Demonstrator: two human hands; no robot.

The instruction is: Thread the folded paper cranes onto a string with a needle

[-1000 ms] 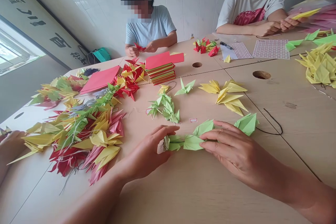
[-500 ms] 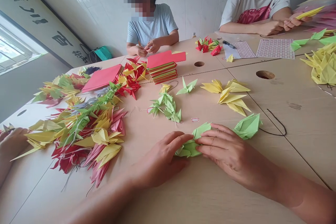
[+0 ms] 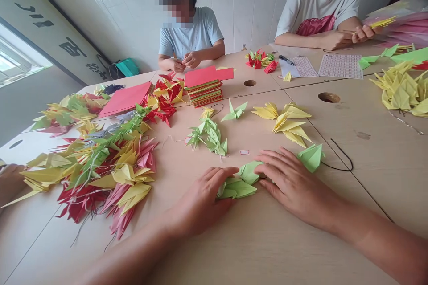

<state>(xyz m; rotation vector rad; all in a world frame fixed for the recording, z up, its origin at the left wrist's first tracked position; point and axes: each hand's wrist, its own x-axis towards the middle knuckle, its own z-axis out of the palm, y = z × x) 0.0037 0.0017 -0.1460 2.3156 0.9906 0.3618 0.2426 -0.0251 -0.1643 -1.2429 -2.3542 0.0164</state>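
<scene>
Folded light-green paper cranes (image 3: 236,188) lie in a row on the table between my two hands. My left hand (image 3: 203,198) curls around the left end of the row, thumb and index finger on either side of a crane. Fingers stretched and slightly apart, my right hand (image 3: 287,187) lies over the middle of the row. Its fingertips touch a green crane (image 3: 250,172), and the palm hides part of the row. Another green crane (image 3: 310,158) shows beyond the right hand, with a black cord (image 3: 349,164) trailing from that end.
Strung paper cranes (image 3: 130,164) in several colours heap at left. Green cranes (image 3: 209,136) and yellow cranes (image 3: 284,120) lie ahead, near a stack of coloured paper (image 3: 203,93). Two people sit opposite; another person's hand (image 3: 11,182) shows at the left edge.
My right hand's fingers have lifted and shifted slightly, with the thumb now showing, so more of the green cranes is uncovered. My left hand stays around the left end. The whole view has shifted a little.
</scene>
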